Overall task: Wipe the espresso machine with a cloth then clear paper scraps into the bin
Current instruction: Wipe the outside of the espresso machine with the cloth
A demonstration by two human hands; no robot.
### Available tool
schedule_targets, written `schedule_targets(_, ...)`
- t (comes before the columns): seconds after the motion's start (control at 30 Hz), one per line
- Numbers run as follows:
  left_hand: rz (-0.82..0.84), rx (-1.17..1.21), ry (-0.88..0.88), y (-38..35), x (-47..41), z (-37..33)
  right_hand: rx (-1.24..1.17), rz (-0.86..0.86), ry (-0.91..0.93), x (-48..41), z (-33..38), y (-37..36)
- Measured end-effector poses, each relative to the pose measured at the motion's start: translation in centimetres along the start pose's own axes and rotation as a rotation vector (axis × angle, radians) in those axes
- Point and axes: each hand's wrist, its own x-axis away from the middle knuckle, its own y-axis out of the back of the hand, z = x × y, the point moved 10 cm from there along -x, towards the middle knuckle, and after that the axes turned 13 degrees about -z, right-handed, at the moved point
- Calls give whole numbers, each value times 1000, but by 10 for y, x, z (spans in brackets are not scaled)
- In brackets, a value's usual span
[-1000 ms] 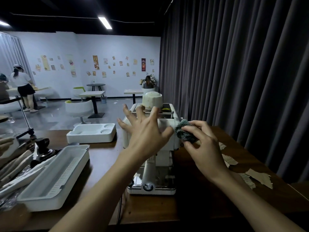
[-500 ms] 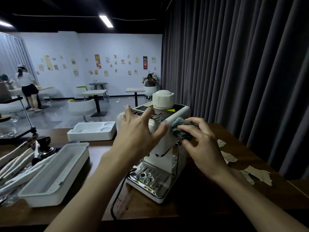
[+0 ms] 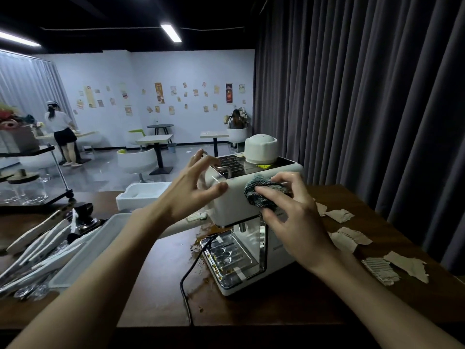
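Note:
A cream espresso machine (image 3: 232,206) stands on the dark wooden table (image 3: 289,306), turned so its metal drip tray faces front left. My right hand (image 3: 289,217) grips a bunched grey-green cloth (image 3: 261,193) and presses it against the machine's upper side panel. My left hand (image 3: 193,190) holds the machine's top left corner, thumb on the side and fingers spread over the top edge. Several torn paper scraps (image 3: 352,239) lie on the table right of the machine. No bin is in view.
A black power cord (image 3: 187,280) runs from the machine toward the table's front edge. Brown spill marks (image 3: 201,244) sit beside the drip tray. White trays (image 3: 83,255) and utensils crowd the left side. A dark curtain (image 3: 364,96) hangs close behind on the right.
The machine has swung clockwise, its drip tray now facing front left. My left hand shifted from flat on the front to gripping the top corner. The cloth stayed on the upper panel.

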Motion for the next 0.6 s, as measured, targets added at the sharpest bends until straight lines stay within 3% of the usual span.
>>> schedule_targets(0.1, -8, 20, -29, 1, -5, 2, 60, 52, 80, 4, 15, -16)
schedule_targets(0.27, -34, 105, -33, 2, -8, 3, 150, -3, 220, 16, 43, -34)
schedule_targets(0.43, -19, -96, 19, 4, -6, 13, 227, -124, 233, 22, 53, -36)
schedule_targets(0.6, -38, 43, 40, 5, 0, 13, 319, -146, 310, 37, 63, -52)
